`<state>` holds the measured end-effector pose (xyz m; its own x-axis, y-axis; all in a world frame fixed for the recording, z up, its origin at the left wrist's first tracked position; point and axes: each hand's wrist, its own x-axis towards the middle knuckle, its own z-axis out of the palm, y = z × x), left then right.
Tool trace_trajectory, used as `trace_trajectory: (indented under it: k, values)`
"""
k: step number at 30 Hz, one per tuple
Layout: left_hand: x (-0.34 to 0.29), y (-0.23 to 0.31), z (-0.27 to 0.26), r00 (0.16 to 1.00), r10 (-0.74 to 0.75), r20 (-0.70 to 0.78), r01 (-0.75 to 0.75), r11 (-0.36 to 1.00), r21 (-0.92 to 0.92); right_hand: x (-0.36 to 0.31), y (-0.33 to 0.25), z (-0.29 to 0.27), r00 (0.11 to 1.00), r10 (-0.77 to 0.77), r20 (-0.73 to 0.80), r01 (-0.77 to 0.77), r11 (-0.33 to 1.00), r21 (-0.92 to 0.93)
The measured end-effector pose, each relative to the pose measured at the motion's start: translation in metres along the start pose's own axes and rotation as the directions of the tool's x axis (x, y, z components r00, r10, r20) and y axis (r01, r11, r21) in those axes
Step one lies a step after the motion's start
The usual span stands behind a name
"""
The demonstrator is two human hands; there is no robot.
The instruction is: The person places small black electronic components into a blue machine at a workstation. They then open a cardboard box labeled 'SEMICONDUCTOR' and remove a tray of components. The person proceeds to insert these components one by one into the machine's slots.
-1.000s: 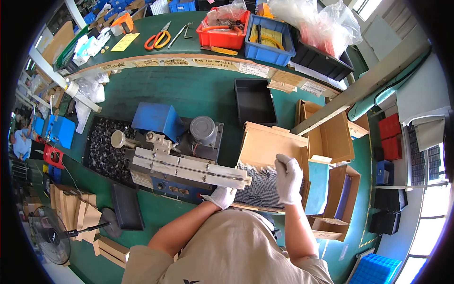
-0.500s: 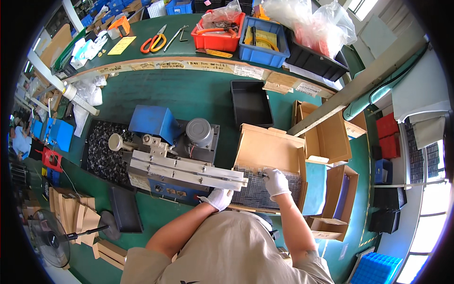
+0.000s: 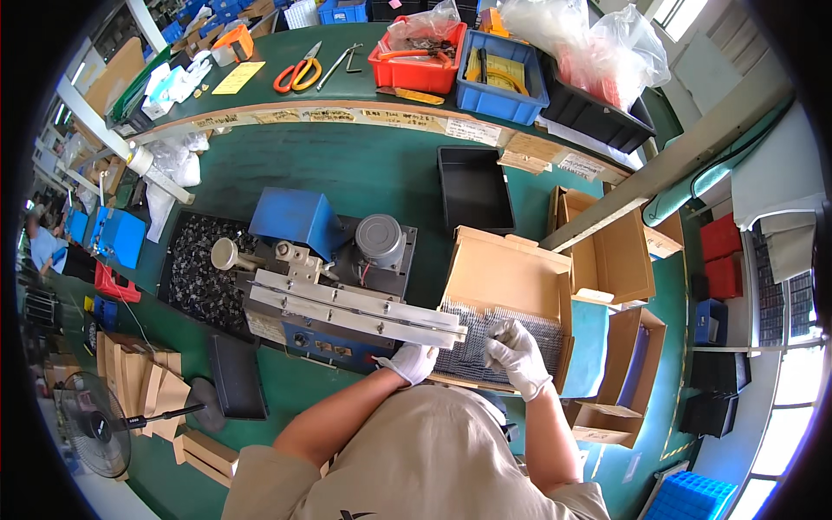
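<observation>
My left hand (image 3: pixel 414 362), in a white glove, is at the right end of the long metal rail (image 3: pixel 355 310) of a bench machine. The rail covers its fingers, so what they do is hidden. My right hand (image 3: pixel 517 357), gloved too, hovers over a shallow cardboard box (image 3: pixel 503 269) with its fingers curled together. Any small thing between those fingertips is too small to make out. Rows of many thin grey metal pins (image 3: pixel 468 354) fill the near part of the box, just below the rail's end.
The machine carries a blue housing (image 3: pixel 295 221) and a grey round motor (image 3: pixel 380 238). Left of it, a black tray (image 3: pixel 195 282) holds small dark parts. A black bin (image 3: pixel 477 191) stands behind the box. Open cartons (image 3: pixel 611 373) stand to the right, a fan (image 3: pixel 91 425) at lower left.
My right hand has drawn back a little toward me from the pins, its fingers curled. My left hand stays by the rail's end. The whole view has shifted slightly.
</observation>
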<state>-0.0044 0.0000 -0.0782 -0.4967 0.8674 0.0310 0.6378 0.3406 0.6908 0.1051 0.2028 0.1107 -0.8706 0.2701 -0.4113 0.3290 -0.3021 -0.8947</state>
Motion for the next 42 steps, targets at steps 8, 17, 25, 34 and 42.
trace_trajectory:
  k: [8, 17, 25, 34, 42]
  values:
    - [-0.001, -0.005, 0.007, 0.997, -0.064, 0.053, 0.063, 0.998, 0.007, 0.005, -0.019, 0.022, 0.846, -0.519, 0.124, 0.396, 0.454, -0.798]
    - [-0.002, -0.010, 0.009, 0.969, -0.160, 0.191, 0.172, 0.984, -0.050, 0.009, -0.017, 0.044, 0.776, -0.579, 0.249, 0.476, 0.280, -0.834]
    - [0.001, 0.000, 0.002, 0.991, -0.022, 0.136, 0.002, 0.990, 0.141, 0.015, -0.023, 0.031, 0.742, -0.669, -0.043, 0.409, 0.503, -0.762]
    - [0.001, -0.010, 0.015, 0.988, -0.091, 0.123, 0.092, 0.996, -0.006, 0.013, -0.014, 0.031, 0.789, -0.608, 0.084, 0.465, 0.502, -0.729]
    - [-0.002, -0.009, 0.013, 0.956, -0.171, 0.236, 0.154, 0.984, 0.092, 0.021, -0.042, 0.076, 0.712, -0.637, 0.297, 0.555, 0.251, -0.793]
